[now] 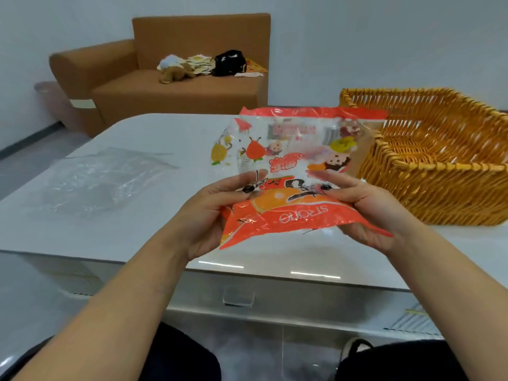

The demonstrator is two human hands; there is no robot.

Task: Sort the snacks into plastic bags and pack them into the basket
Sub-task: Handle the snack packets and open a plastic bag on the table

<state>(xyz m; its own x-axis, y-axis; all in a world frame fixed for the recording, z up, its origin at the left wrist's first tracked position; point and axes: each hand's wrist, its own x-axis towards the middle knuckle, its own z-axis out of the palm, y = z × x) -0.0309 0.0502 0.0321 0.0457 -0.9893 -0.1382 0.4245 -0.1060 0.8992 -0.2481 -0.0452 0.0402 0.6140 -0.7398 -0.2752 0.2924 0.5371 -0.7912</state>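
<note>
Both hands hold one thing: your left hand grips the left side of the orange snack bag, thumb on top and fingers curled beneath, and your right hand pinches the opposite side the same way, so neither hand is free. You carry the bag in the air above the tabletop, tilted up and away from you, its printed lettering upside down to your view. Its long axis runs left to right, between your two palms. The film is thin, glossy and crinkled, orange at the near and far edges, with a clear cartoon-printed window through which small wrapped pieces show. The woven wicker basket stands on the tabletop to the right, just beyond your right hand, so that hand is the nearer one for a drop into it; the basket's weave is stiff and ribbed, its walls slope outward, and nothing shows inside it. The clear plastic bag lies flat and wrinkled on the tabletop well to your left, nearer your left hand. By my judgement the snack bag goes left first, into that limp sleeve, whose mouth will probably need one hand to open it.
</note>
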